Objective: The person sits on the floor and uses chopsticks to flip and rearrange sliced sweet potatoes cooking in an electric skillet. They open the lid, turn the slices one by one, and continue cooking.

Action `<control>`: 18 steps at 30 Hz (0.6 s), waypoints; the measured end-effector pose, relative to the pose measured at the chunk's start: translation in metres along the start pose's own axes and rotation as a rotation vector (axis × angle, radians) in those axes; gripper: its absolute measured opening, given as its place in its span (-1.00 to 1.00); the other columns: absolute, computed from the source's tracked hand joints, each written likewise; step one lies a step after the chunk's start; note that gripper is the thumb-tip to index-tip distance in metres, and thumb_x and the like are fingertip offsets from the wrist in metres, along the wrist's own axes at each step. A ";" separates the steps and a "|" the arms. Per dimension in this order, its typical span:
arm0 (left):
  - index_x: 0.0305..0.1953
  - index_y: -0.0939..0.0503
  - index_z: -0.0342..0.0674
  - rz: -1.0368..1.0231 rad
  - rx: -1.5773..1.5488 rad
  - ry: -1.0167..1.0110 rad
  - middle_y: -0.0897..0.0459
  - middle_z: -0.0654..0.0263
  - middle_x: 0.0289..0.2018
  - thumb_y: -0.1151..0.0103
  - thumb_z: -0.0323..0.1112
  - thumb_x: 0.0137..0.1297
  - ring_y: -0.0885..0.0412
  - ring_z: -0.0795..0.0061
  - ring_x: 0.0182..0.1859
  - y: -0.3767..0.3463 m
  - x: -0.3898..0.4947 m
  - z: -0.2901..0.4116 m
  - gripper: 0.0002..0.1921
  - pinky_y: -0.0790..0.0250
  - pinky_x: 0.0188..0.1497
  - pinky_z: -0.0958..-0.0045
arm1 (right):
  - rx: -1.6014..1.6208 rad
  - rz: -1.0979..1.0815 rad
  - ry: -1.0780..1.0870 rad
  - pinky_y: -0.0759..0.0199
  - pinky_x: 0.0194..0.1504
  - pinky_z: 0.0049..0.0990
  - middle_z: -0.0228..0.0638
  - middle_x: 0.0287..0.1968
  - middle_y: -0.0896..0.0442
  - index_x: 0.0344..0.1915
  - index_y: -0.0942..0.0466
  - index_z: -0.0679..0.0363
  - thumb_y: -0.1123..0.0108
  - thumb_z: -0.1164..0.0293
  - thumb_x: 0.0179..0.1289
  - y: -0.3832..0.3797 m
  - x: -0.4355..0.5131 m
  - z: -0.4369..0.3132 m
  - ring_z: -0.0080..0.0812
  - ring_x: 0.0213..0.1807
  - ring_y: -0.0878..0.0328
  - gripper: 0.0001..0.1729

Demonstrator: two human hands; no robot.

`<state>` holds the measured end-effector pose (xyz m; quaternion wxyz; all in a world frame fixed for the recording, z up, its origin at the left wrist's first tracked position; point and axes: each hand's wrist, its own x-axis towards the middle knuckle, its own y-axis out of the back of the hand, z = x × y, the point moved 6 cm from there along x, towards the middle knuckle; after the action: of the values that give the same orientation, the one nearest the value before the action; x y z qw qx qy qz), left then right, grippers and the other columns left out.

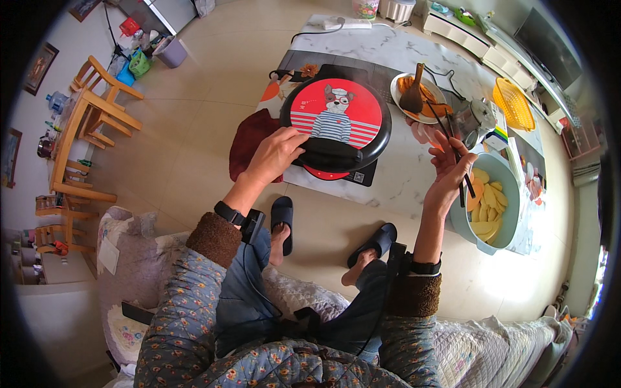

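A round electric baking pan (301,104) with a red lid, printed with a cartoon dog, stands closed on the table. My left hand (274,157) has its fingers curled at the left end of the black lid handle (332,151). Dark chopsticks (466,182) are in my right hand (449,167), their tips pointing down towards me. Just beyond that hand's wrist is a pale blue basin (513,194) holding several yellow and orange slices (485,208). A white plate (395,99) bears browned orange slices and a wooden spatula (412,97).
Right of the plate stand a lidded clear container (475,121) and a yellow plastic basket (515,104). A dark red cloth (250,145) hangs at the table's left edge. A power strip (348,24) lies on the far end of the marble-patterned table (388,184).
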<state>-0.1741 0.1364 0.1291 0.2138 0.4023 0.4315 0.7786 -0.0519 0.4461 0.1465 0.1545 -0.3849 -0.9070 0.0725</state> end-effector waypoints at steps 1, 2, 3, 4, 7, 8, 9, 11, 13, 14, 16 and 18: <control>-0.10 -0.61 -0.31 0.004 0.000 0.007 -0.59 0.24 -0.22 -0.34 -0.58 -0.02 -0.58 0.26 -0.14 0.000 0.000 0.000 -0.64 -0.51 -0.09 0.31 | -0.003 -0.001 0.000 -0.34 -0.19 -0.62 -0.17 -0.05 -0.69 0.00 -0.37 0.22 0.42 -0.21 0.49 0.000 0.000 0.000 -0.54 -0.29 -0.53 -0.29; -0.10 -0.61 -0.31 0.010 -0.005 0.011 -0.59 0.24 -0.22 -0.34 -0.58 -0.02 -0.57 0.26 -0.14 0.001 -0.001 0.000 -0.63 -0.51 -0.09 0.31 | -0.007 0.002 -0.003 -0.34 -0.19 -0.62 -0.17 -0.05 -0.69 0.00 -0.37 0.22 0.42 -0.21 0.49 0.000 -0.001 0.000 -0.54 -0.28 -0.53 -0.29; -0.09 -0.61 -0.31 0.014 -0.014 0.016 -0.59 0.24 -0.22 -0.34 -0.59 -0.02 -0.57 0.25 -0.14 0.001 -0.001 0.000 -0.63 -0.51 -0.09 0.31 | -0.004 -0.004 0.001 -0.33 -0.19 -0.62 -0.17 -0.04 -0.69 0.01 -0.37 0.22 0.42 -0.21 0.49 -0.001 -0.001 -0.001 -0.54 -0.28 -0.53 -0.29; -0.09 -0.61 -0.31 0.022 -0.012 0.021 -0.59 0.24 -0.22 -0.34 -0.59 -0.01 -0.57 0.25 -0.14 0.001 -0.001 0.001 -0.63 -0.51 -0.09 0.31 | -0.003 -0.005 0.002 -0.33 -0.19 -0.62 -0.17 -0.04 -0.69 0.01 -0.37 0.22 0.43 -0.21 0.49 0.000 -0.001 -0.001 -0.54 -0.28 -0.53 -0.29; -0.09 -0.61 -0.31 0.036 -0.014 0.044 -0.59 0.24 -0.22 -0.33 -0.60 -0.01 -0.57 0.24 -0.13 0.000 -0.003 0.001 -0.63 -0.50 -0.08 0.30 | -0.003 -0.005 -0.003 -0.33 -0.18 -0.62 -0.18 -0.03 -0.69 0.01 -0.37 0.21 0.44 -0.22 0.49 0.002 -0.001 -0.001 -0.54 -0.28 -0.52 -0.29; -0.09 -0.61 -0.31 0.035 -0.012 0.056 -0.59 0.25 -0.22 -0.32 -0.60 0.00 -0.57 0.24 -0.12 -0.001 -0.004 0.001 -0.64 -0.50 -0.08 0.29 | -0.004 -0.005 -0.006 -0.32 -0.18 -0.61 -0.18 -0.02 -0.68 0.01 -0.37 0.21 0.44 -0.22 0.49 0.003 -0.001 -0.001 -0.54 -0.28 -0.52 -0.28; -0.09 -0.61 -0.30 0.036 -0.013 0.066 -0.59 0.25 -0.22 -0.32 -0.60 0.00 -0.57 0.24 -0.12 -0.002 -0.004 0.000 -0.64 -0.50 -0.07 0.29 | -0.001 -0.005 -0.011 -0.32 -0.17 -0.61 -0.19 -0.02 -0.68 0.01 -0.37 0.20 0.44 -0.22 0.48 0.004 -0.001 0.000 -0.54 -0.27 -0.52 -0.28; -0.09 -0.61 -0.28 0.055 -0.036 0.088 -0.58 0.26 -0.22 -0.32 -0.60 0.00 -0.56 0.24 -0.11 -0.003 -0.004 -0.002 -0.64 -0.50 -0.07 0.29 | -0.002 -0.011 -0.017 -0.31 -0.16 -0.61 -0.19 -0.01 -0.68 0.02 -0.37 0.20 0.45 -0.23 0.48 0.006 0.000 0.001 -0.54 -0.26 -0.52 -0.28; -0.09 -0.61 -0.26 0.062 -0.057 0.102 -0.58 0.26 -0.22 -0.32 -0.59 0.01 -0.56 0.24 -0.10 -0.005 -0.004 -0.004 -0.64 -0.49 -0.06 0.28 | -0.012 -0.011 -0.025 -0.31 -0.15 -0.61 -0.20 0.00 -0.67 0.02 -0.37 0.19 0.44 -0.24 0.48 0.008 0.000 0.003 -0.54 -0.25 -0.51 -0.27; -0.09 -0.61 -0.25 0.058 -0.063 0.107 -0.58 0.27 -0.22 -0.32 -0.59 0.01 -0.56 0.24 -0.10 -0.005 -0.004 -0.005 -0.64 -0.49 -0.06 0.28 | -0.020 -0.009 -0.025 -0.31 -0.15 -0.61 -0.20 0.00 -0.67 0.02 -0.37 0.19 0.44 -0.24 0.47 0.009 0.000 0.004 -0.53 -0.24 -0.51 -0.27; -0.09 -0.61 -0.24 0.054 -0.077 0.111 -0.58 0.27 -0.22 -0.32 -0.58 0.00 -0.56 0.24 -0.09 -0.006 -0.003 -0.006 -0.64 -0.49 -0.06 0.28 | -0.041 -0.011 -0.036 -0.31 -0.14 -0.60 -0.20 0.00 -0.67 0.02 -0.37 0.19 0.42 -0.25 0.47 0.010 -0.001 0.005 -0.53 -0.24 -0.51 -0.27; -0.10 -0.60 -0.24 0.051 -0.090 0.109 -0.58 0.27 -0.22 -0.32 -0.58 0.00 -0.57 0.24 -0.09 -0.005 -0.003 -0.008 -0.64 -0.49 -0.06 0.29 | -0.058 -0.014 -0.038 -0.31 -0.14 -0.59 -0.21 0.00 -0.67 0.02 -0.37 0.19 0.41 -0.25 0.46 0.009 -0.001 0.005 -0.53 -0.24 -0.51 -0.27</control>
<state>-0.1787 0.1333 0.1213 0.1881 0.3601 0.3965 0.8232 -0.0467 0.4511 0.1392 0.1267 -0.3812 -0.9143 0.0524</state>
